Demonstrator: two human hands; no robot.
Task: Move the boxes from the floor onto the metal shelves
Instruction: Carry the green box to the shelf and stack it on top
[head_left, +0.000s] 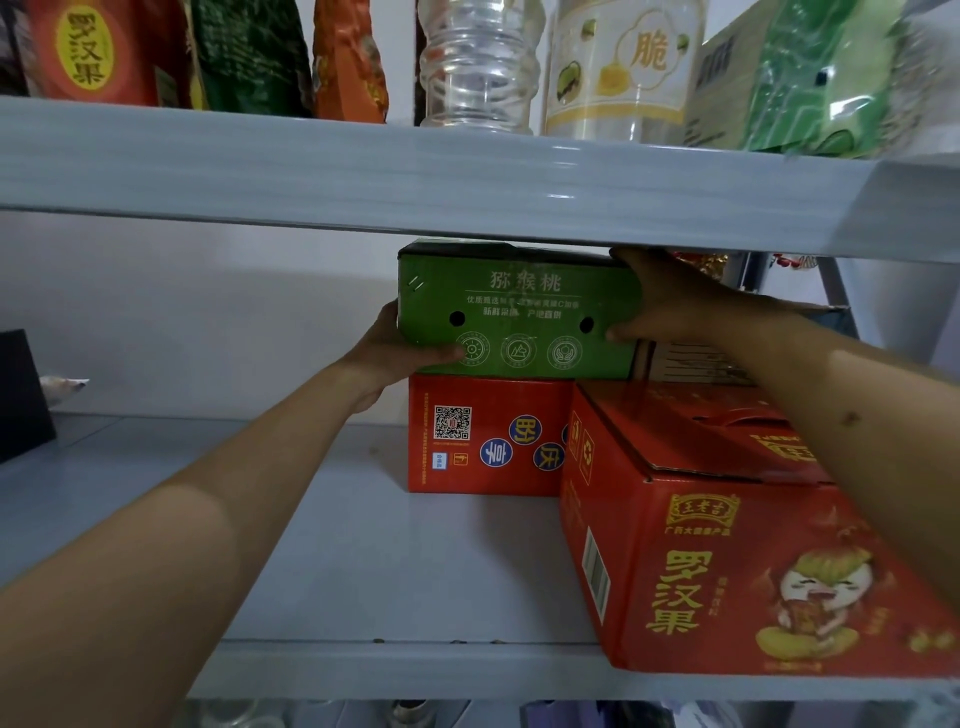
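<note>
A green box (519, 312) with white print and two round holes rests on top of a red box (483, 436) at the back of the grey metal shelf (363, 561). My left hand (395, 348) grips the green box's lower left corner. My right hand (670, 301) holds its right end, fingers over the top edge and thumb on the front. The top of the green box sits just under the upper shelf (467, 176). A larger red box (727, 540) with a cartoon figure stands at the front right, partly under my right forearm.
The upper shelf carries red, green and orange bags (156, 52), a clear plastic bottle (478, 67), a clear labelled jar (623, 67) and a green package (831, 78). A black object (21, 395) stands at the far left of the middle shelf. A shelf post (836, 291) rises at the right.
</note>
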